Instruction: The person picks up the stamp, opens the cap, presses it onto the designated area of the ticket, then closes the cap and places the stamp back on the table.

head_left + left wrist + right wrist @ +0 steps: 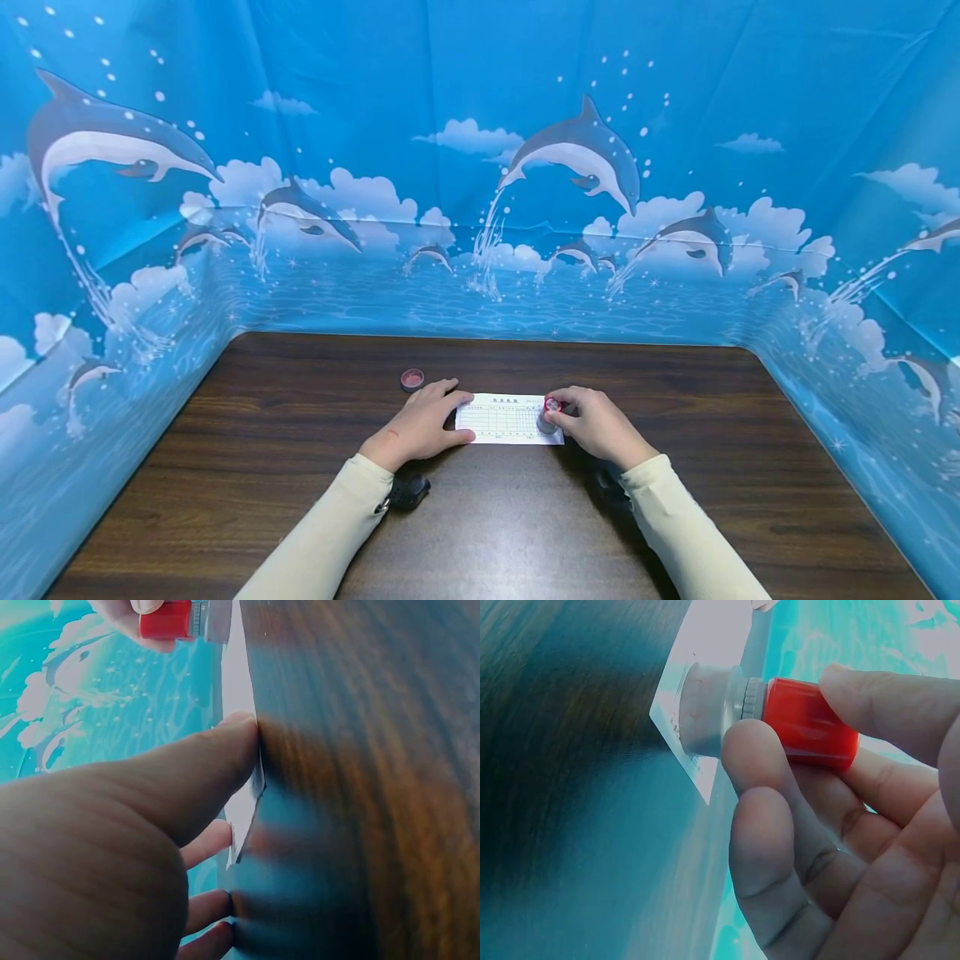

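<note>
A white printed form (495, 422) with a ruled grid lies on the dark wooden table between my hands. My left hand (422, 427) is at its left end. In the left wrist view the thumb (217, 754) presses straight on the paper near its edge, with other fingers spread at the far side. At the form's right end my right hand (603, 425) grips the red handle of a self-standing stamp (814, 722) between thumb and fingers. The stamp's grey round base (705, 709) stands upright against the sheet, covering part of the grid.
A small round ink pad (412, 380) with a reddish inside sits just beyond my left hand. The dark wooden table (480, 525) reaches to a blue dolphin-print curtain (480, 300) along the back and both sides.
</note>
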Demonstrator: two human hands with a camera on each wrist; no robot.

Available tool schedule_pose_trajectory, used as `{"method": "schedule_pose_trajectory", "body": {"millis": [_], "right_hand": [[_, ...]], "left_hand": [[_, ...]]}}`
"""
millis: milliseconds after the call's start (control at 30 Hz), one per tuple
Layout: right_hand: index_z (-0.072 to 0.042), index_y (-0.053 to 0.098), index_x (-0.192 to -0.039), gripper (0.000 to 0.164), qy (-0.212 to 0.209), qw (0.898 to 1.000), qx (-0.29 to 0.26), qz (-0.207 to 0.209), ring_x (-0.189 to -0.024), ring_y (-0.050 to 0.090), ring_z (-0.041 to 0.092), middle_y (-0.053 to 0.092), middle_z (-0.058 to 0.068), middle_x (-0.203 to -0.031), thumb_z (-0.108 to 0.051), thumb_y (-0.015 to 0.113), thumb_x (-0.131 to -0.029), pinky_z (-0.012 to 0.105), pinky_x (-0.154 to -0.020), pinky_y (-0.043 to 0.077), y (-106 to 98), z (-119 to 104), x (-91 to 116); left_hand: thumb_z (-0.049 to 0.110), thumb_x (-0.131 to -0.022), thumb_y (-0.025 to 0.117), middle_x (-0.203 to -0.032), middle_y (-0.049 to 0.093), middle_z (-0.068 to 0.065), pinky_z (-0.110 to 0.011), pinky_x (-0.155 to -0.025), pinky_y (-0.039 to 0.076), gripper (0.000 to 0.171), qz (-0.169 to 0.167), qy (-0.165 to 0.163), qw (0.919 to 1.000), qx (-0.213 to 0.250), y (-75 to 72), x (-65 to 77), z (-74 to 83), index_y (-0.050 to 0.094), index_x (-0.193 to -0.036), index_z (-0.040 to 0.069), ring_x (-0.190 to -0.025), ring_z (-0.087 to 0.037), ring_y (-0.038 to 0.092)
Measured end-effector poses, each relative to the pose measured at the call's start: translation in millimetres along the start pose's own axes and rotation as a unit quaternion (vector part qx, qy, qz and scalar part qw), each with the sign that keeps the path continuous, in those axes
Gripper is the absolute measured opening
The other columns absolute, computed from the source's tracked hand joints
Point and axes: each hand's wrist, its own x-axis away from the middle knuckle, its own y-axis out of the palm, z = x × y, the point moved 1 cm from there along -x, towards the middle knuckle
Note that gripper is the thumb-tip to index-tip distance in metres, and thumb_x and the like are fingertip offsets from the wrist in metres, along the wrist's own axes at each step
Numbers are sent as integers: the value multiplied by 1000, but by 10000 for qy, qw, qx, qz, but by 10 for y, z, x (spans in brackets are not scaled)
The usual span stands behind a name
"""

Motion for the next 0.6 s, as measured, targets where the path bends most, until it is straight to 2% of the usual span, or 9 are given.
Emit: {"method": "schedule_pose_trajectory", "body": {"millis": [600], "right_hand": [[-8, 76, -120, 27, -21, 10000, -22, 10, -79, 56, 16, 69, 1, -97, -18, 76, -96, 31, -63, 47, -14, -16, 9]], "left_hand": [[45, -95, 74, -163, 36, -18, -59, -122, 24, 64, 3, -9, 10000, 56, 16, -3, -19, 55, -150, 19, -153, -38, 29]]}}
